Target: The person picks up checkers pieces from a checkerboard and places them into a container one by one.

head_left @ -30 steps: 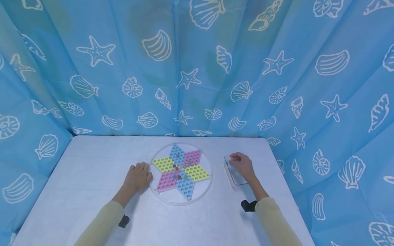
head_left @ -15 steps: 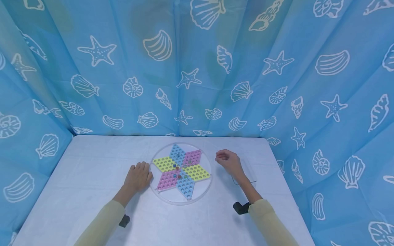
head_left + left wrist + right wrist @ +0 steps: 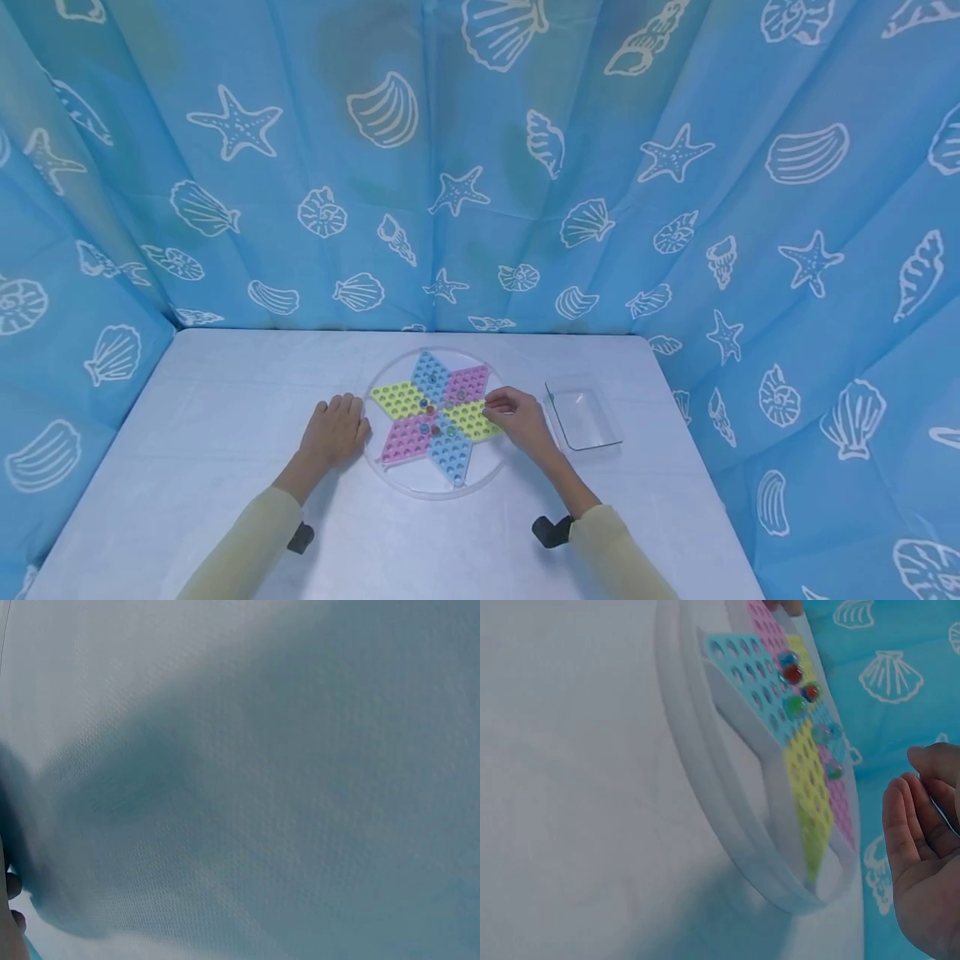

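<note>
A star-shaped Chinese checkers board in blue, pink and yellow sits in a round clear tray on the table. Several glass marbles lie in its holes, mostly near the centre. Over the board's right yellow point is my right hand, its thumb and fingertips close together and bent. Whether a marble is between them is hidden in both views. My left hand rests on the tablecloth against the board's left rim, fingers loosely bent and holding nothing visible. Only a sliver of its fingers shows in the left wrist view.
A clear rectangular glass container stands right of the board, beside my right forearm. White cloth covers the table. A blue curtain with seashell drawings hangs behind and at both sides.
My right hand has moved left from above the glass container to the board's right side, leaving the container in full view. My left hand and the board have stayed put.
</note>
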Available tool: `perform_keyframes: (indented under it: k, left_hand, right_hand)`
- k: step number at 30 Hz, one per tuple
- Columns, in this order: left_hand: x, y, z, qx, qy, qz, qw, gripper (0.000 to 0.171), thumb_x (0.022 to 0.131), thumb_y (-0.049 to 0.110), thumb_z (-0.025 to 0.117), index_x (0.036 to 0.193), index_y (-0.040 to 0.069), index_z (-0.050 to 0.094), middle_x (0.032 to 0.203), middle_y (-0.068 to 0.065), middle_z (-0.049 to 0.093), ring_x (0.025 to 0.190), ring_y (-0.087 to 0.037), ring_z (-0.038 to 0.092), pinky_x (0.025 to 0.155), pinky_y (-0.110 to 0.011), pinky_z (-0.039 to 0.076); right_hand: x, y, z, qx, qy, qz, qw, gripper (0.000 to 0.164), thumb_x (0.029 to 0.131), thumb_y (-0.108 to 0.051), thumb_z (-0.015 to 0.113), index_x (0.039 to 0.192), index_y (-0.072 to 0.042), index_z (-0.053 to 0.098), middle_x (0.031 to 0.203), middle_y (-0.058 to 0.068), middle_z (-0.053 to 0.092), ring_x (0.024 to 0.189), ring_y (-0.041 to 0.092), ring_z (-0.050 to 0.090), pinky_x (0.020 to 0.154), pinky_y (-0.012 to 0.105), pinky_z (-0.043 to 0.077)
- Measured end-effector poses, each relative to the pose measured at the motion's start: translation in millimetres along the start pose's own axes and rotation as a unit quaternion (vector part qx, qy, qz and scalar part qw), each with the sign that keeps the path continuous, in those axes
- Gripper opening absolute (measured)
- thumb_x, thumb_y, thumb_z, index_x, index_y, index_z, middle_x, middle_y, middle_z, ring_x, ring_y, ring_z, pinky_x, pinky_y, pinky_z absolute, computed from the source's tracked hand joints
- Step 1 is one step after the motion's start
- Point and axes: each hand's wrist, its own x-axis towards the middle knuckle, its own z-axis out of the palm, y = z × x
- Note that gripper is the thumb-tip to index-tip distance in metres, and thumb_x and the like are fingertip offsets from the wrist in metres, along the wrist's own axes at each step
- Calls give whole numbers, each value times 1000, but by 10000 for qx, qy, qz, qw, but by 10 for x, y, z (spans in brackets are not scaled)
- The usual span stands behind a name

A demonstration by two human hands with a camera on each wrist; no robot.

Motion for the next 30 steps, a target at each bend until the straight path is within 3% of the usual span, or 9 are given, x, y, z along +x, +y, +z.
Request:
perform_keyframes:
  k: [9,18,30]
  left_hand:
    - [5,8,-3,-9,17,21,10000,28,100,32,45,104,4,50,86,-7,43,82,-24,44,77,-44,41]
    - [0,7,-5,79,55,69,9999,30,100,32,45,104,3,50,86,-8,43,82,-24,43,76,-43,40]
    - [-10,-8,-4,39,100,93,9999,28,100,31,46,103,4,50,86,-8,43,82,-25,43,76,-43,39]
  right_hand:
    - [-44,126,323,318,-387,-90,9987,23,87,-7,74,107,1,68,95,6,69,89,20,68,78,30,54]
    - [-68,147,434,115,-581,29,9982,21,86,-8,75,105,-1,69,93,3,69,86,16,66,79,29,53]
    - [-68,133,527,-957,-641,-180,9932,24,83,-13,78,105,-8,71,91,-5,65,83,10,60,78,28,51]
